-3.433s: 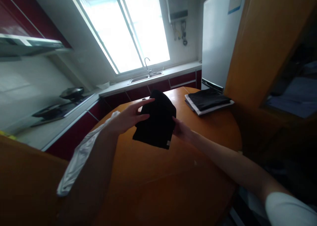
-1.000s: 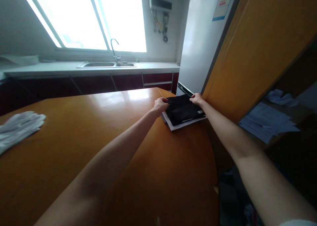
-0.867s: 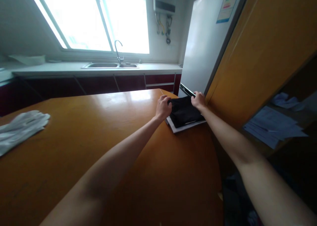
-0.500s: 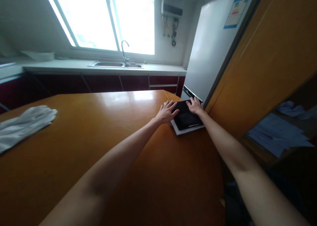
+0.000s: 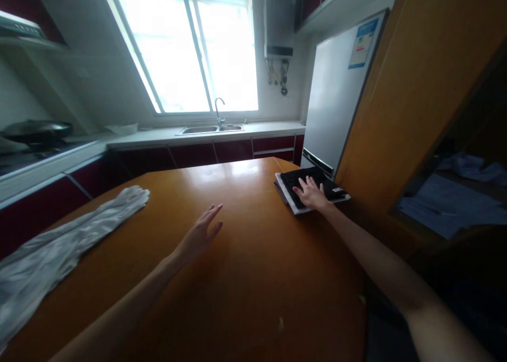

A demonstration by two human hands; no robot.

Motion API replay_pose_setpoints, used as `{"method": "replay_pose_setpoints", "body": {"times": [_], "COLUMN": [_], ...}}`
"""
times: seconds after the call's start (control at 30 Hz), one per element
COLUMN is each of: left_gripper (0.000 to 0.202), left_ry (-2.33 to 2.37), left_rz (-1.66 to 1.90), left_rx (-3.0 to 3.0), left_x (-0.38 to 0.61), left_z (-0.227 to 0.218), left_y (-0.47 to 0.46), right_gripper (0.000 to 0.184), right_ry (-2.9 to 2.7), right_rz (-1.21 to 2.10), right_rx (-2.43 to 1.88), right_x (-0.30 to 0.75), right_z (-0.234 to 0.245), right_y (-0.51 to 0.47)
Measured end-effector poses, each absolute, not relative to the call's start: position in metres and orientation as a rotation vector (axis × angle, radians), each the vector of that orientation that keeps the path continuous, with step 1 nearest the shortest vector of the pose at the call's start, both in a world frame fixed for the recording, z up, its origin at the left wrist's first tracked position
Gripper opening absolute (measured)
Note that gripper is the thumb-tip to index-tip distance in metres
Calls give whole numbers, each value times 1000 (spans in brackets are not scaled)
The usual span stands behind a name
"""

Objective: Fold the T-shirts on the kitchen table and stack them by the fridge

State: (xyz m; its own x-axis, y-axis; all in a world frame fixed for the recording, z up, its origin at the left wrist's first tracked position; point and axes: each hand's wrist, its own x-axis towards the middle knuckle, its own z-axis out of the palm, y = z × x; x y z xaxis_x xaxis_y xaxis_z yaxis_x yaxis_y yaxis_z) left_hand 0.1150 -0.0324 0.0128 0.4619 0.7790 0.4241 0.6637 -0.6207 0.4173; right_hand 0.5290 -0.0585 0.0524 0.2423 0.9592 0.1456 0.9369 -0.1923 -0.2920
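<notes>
Folded black cloth [image 5: 319, 175] is parked on a small pile right of centre in the frame, but let me go from the near side outward.

Closest is the bare bench [image 5: 245, 277], filling the bottom middle. Just left of centre, the left hand [image 5: 200, 236] is over it with fingers loosely apart, nothing in them; can't really tell if it's brushing the surface or hovering. Off to the left, a crumpled white garment [image 5: 75, 240] stretches from the left edge of the frame toward the middle, well apart from the pile.

A bit further out, the right hand [image 5: 311, 195] lies spread on the black cloth, fingers released, no pinch that I can see. Under that there's a white layer [image 5: 297, 210] poking out along the near side, plus something greyish at the left edge.

What's changed: half a second ago both hands were on the black cloth, and now the left one has come away. I'd take that as the cloth being down and pretty much settled, just getting a last pat from the right.

Behind all that: fridge [image 5: 332, 87] at upper right, sink [image 5: 194, 130] dead ahead under the bright window [image 5: 225, 50].
</notes>
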Motion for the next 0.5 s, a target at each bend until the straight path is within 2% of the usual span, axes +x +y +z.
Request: {"method": "replay_pose_setpoints", "body": {"times": [0.1, 0.2, 0.37, 0.5], "left_gripper": [69, 71, 61, 56], "left_ry": [1313, 1426, 1647, 1670], "left_rz": [842, 742, 477, 330], "left_rx": [2498, 2473, 2487, 2506], "left_x": [87, 73, 70, 72], "left_z": [15, 9, -4, -7], "left_y": [-52, -67, -90, -103], "right_gripper": [69, 65, 64, 61], "right_ry": [-1649, -1807, -2002, -2108], "right_rz": [-117, -21, 335, 321], "right_rx": [-2038, -1851, -1789, -1871], "right_x": [487, 425, 330, 302], "right_z": [68, 72, 34, -1], "right_y": [-70, -84, -104, -109]}}
